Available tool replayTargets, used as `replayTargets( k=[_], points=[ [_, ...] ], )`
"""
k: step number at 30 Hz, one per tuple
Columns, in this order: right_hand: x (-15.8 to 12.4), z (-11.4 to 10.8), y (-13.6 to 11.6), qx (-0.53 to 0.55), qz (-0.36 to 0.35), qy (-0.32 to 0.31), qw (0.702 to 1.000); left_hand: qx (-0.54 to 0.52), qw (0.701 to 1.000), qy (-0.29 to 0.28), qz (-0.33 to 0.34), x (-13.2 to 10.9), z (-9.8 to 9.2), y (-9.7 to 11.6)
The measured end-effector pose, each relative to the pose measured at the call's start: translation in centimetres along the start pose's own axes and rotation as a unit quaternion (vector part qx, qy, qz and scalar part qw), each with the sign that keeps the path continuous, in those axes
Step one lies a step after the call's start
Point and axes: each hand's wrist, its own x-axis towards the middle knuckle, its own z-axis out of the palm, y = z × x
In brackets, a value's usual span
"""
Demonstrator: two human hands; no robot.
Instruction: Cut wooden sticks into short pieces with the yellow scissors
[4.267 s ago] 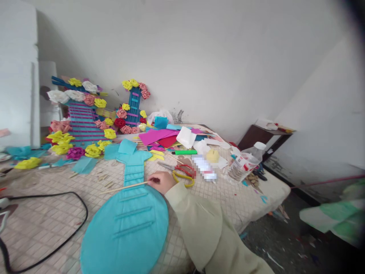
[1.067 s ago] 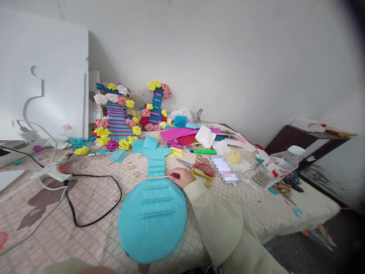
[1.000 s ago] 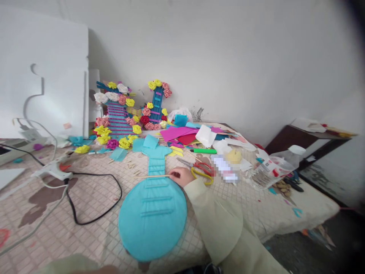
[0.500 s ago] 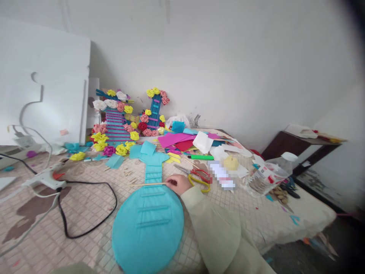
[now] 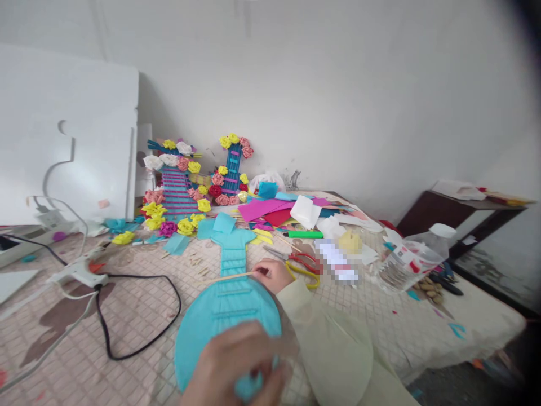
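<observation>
A flat light-blue paper-covered guitar shape (image 5: 190,344) lies on the table before me, its round body near and its neck pointing away. Rolled blue paper strips (image 5: 234,314) cross it in rows. My right hand (image 5: 274,274), fingers closed, pinches one end of a thin wooden stick (image 5: 230,278). That stick spans the guitar shape where neck meets body. Over the round body, close to the camera, is my left hand (image 5: 236,361). Motion smears its curled fingers, and whether they hold anything is unclear. Red and yellow scissors (image 5: 302,265) lie right of my right hand.
Behind stand two flower-decorated paper guitars (image 5: 180,189). Coloured paper sheets (image 5: 262,210), a green marker (image 5: 304,234) and a plastic bottle (image 5: 412,262) sit rightward. A glue gun (image 5: 80,270) with a looping black cable (image 5: 177,304) lies left.
My left hand has come into view from below, over the round body. My right hand still grips the stick, which now tilts slightly. The whole view has shifted a little.
</observation>
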Motion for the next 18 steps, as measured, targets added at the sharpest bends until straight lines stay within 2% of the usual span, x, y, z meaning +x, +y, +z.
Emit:
replayTargets(
  k=[2, 4, 8, 13, 18],
  points=[
    [0.0, -0.1, -0.2, 0.012, -0.016, 0.008, 1.0, 0.034, 0.999, -0.01, -0.013, 2.5, 1.0, -1.3],
    [0.0, -0.2, -0.1, 0.022, -0.028, 0.011, 0.999, 0.184, 0.98, -0.061, -0.045, 4.8, 2.1, -2.9],
    [0.1, -0.5, 0.3, 0.028, -0.042, 0.016, 0.999, 0.229, 0.964, -0.109, -0.078, 7.7, 3.6, -5.0],
    [0.2, -0.5, 0.4, 0.028, -0.043, 0.036, 0.998, 0.243, 0.954, -0.153, -0.085, 9.1, 4.0, -5.6],
    [0.4, -1.0, 0.1, 0.018, -0.026, 0.024, 0.999, 0.242, 0.949, -0.175, -0.106, 8.8, 4.6, -6.6]
  ],
)
